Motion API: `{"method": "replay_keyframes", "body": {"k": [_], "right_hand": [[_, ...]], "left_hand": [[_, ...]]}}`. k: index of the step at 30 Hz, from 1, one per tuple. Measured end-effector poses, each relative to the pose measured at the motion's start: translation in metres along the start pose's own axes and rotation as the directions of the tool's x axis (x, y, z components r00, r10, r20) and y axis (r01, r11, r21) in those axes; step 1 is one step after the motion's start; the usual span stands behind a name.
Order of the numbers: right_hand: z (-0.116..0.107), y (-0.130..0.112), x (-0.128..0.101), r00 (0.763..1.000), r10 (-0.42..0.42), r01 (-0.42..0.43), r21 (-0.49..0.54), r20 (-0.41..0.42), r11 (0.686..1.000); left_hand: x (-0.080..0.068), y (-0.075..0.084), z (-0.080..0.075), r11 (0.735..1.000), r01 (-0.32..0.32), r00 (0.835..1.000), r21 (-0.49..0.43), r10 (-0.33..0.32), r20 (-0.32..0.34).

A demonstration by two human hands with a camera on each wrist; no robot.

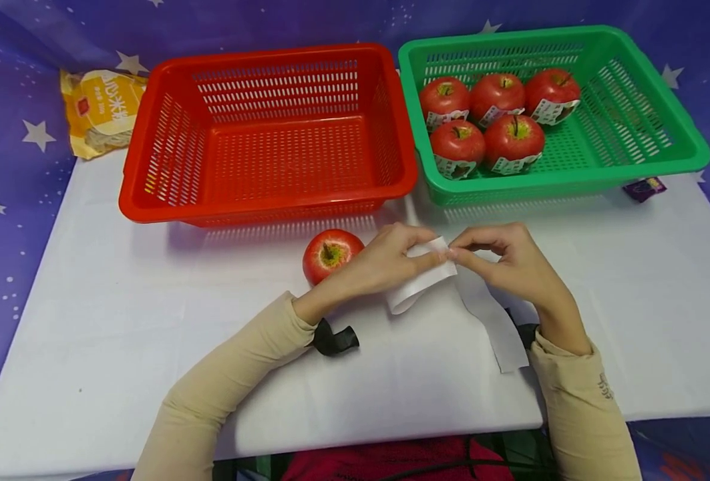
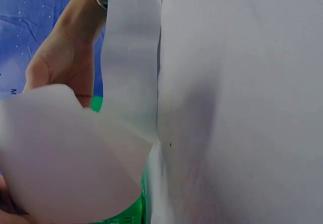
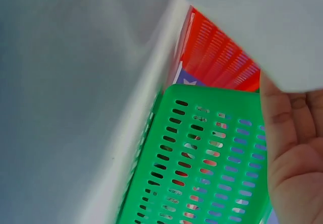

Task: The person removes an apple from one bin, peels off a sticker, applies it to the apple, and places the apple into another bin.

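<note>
A long white paper strip (image 1: 493, 327) hangs in a loop between the two hands, its tail lying on the cloth. My left hand (image 1: 391, 260) holds the looped part, with the thumb on top. At the strip's edge, the thumb and index finger of my right hand (image 1: 513, 264) pinch together, close to the left fingertips. Beside the left wrist sits a red apple (image 1: 330, 252), partly covered by the forearm. In the left wrist view the paper's curl (image 2: 70, 158) hides most of the left fingers. White paper (image 3: 267, 27) also covers the right fingertips in the right wrist view.
Behind the hands stand a bare red basket (image 1: 288, 160) and a green basket (image 1: 619, 150) with several labelled red apples (image 1: 513, 137). A yellow food bag (image 1: 105, 110) lies at the far left. A small purple packet (image 1: 644, 189) lies by the green basket.
</note>
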State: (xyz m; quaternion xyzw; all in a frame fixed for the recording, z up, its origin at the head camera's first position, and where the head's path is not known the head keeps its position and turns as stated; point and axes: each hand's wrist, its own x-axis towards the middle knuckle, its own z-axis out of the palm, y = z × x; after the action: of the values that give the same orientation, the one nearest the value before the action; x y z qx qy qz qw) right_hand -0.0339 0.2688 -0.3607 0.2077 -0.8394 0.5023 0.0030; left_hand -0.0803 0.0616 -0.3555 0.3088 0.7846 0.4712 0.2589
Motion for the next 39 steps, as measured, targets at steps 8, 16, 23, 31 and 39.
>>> {"method": "replay_keyframes", "body": {"k": [8, 16, 23, 31, 39], "right_hand": [[0.0, 0.0, 0.0, 1.0, -0.009, 0.009, -0.026, 0.026, 1.0], [-0.002, 0.001, 0.0, 0.993, -0.114, 0.115, -0.131, 0.017, 0.985], [-0.012, 0.002, -0.003, 0.996, -0.002, -0.004, -0.068, -0.085, 0.998], [-0.009, 0.006, -0.002, 0.989, -0.004, -0.003, -0.052, -0.146, 0.999], [-0.03, 0.009, -0.006, 0.88, 0.079, -0.107, -0.032, -0.469, 0.994]], "left_hand": [[0.001, 0.0, 0.002, 0.999, 0.0, 1.0, 0.042, 0.0, 0.009], [0.004, 0.002, 0.002, 0.998, 0.004, 1.0, 0.057, -0.004, -0.001], [0.005, 0.004, 0.0, 0.997, 0.04, 0.998, 0.062, -0.037, -0.051], [0.005, 0.005, 0.001, 0.998, 0.046, 0.996, 0.041, -0.043, -0.08], [0.006, 0.004, 0.003, 0.998, 0.053, 0.996, 0.042, -0.05, -0.076]]}}
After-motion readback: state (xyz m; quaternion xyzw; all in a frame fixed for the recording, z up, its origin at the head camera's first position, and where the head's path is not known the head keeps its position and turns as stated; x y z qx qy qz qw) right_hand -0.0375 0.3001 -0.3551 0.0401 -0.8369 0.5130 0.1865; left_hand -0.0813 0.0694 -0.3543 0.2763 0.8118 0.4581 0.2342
